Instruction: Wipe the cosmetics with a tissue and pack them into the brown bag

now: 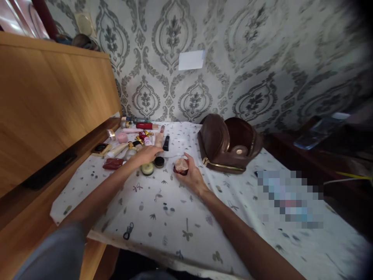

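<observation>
My right hand (192,175) is wrapped round a small round jar (181,166) with a pinkish-beige top and dark reddish-brown side, just above or on the cloth. My left hand (148,154) reaches over the cosmetics with its fingers stretched out. Close by its fingertips lies a black tube (166,143). Below that hand are a small black-lidded jar (159,162) and a jar with pale yellow contents (147,169). What lies directly under the left palm is hidden.
Several cosmetics crowd the left, among them a dark red pouch-like pack (113,163), a pink jar (122,137) and a red tube (144,126). An unzipped brown bag (214,140) stands right of centre. A wooden cabinet (55,105) borders the left; a blurred-out item (287,198) lies right.
</observation>
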The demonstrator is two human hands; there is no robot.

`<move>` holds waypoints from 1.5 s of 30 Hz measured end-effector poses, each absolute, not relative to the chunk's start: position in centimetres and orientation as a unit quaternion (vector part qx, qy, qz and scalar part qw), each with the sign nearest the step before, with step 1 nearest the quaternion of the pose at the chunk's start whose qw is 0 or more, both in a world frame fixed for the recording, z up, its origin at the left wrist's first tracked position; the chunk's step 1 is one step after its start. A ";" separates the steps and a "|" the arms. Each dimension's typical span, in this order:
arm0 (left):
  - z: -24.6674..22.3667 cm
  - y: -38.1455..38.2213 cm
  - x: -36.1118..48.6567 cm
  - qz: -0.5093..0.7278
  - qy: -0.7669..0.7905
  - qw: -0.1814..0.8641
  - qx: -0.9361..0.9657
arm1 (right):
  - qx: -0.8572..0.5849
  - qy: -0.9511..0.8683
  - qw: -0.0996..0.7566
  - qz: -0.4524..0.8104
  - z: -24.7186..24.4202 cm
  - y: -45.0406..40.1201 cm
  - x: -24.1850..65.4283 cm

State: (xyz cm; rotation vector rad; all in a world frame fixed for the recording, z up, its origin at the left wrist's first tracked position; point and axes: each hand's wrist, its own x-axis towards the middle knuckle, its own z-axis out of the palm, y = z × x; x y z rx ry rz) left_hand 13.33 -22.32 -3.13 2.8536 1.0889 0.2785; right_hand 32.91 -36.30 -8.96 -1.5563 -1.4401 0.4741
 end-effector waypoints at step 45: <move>-2.5 -26.9 12.1 0.170 0.276 -0.074 0.943 | -0.602 -0.609 0.484 0.182 -9.5 -36.1 33.3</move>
